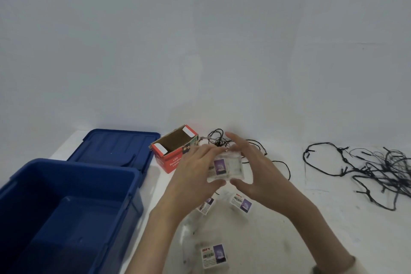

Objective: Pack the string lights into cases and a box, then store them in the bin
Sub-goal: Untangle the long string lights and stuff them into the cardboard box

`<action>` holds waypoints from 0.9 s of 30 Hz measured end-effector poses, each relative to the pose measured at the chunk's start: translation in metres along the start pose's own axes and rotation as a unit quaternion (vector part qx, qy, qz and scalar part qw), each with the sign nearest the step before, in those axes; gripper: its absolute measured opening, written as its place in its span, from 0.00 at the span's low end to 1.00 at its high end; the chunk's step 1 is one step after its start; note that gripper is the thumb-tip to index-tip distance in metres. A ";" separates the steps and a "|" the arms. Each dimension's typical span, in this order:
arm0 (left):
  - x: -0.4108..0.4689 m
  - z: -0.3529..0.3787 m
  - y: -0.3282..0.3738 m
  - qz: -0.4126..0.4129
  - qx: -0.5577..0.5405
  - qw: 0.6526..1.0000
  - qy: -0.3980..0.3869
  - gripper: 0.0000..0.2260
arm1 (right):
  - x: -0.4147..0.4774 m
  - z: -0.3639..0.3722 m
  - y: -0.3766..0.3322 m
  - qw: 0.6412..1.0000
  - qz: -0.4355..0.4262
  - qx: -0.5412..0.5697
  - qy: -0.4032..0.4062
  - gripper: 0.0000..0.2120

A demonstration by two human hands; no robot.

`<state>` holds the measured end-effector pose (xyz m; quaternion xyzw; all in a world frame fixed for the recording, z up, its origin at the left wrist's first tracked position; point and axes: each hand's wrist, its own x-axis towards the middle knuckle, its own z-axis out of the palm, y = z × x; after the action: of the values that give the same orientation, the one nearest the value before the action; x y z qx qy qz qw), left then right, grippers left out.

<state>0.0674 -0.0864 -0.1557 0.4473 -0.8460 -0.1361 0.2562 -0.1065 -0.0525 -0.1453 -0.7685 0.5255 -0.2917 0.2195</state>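
Observation:
Both hands hold one clear plastic case with a purple label above the white table. My left hand grips its left side with thumb under and fingers over. My right hand holds the right side, fingers arched over the top. Behind the case lies a dark string of lights. A bigger tangled string of lights lies at the right. Three more clear cases lie on the table below my hands. The red cardboard box stands open beside the blue bin.
The bin's blue lid lies flat behind the bin, against the wall. The bin interior looks empty. The table's far edge meets a plain pale wall.

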 end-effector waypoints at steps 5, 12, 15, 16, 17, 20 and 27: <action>-0.001 0.019 -0.030 -0.131 0.010 0.991 0.000 0.29 | 0.007 0.017 0.011 1.000 0.016 -0.019 -0.017 0.41; -0.002 0.051 -0.059 -0.259 0.043 0.965 0.002 0.26 | 0.009 0.049 0.026 0.997 0.061 -0.015 -0.048 0.28; -0.005 0.058 -0.065 -0.281 0.045 0.958 -0.028 0.26 | 0.013 0.058 0.033 0.997 0.067 -0.012 -0.047 0.25; -0.005 0.059 -0.066 -0.290 0.042 0.956 -0.036 0.26 | 0.014 0.059 0.035 0.997 0.068 -0.013 -0.045 0.24; -0.005 0.060 -0.067 -0.295 0.042 0.954 -0.042 0.26 | 0.016 0.060 0.039 0.996 0.071 -0.014 -0.044 0.24; -0.004 0.058 -0.067 -0.291 0.058 0.953 -0.058 0.28 | 0.025 0.059 0.052 0.995 0.090 -0.017 -0.032 0.21; 0.013 0.045 -0.043 -0.228 0.041 0.973 -0.010 0.24 | 0.078 0.061 0.083 0.955 0.158 -0.243 -0.069 0.28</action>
<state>0.0656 -0.1216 -0.2089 0.6371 -0.7291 -0.1606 0.1916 -0.1000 -0.1531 -0.2265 -0.7240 0.6787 -0.0634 0.1052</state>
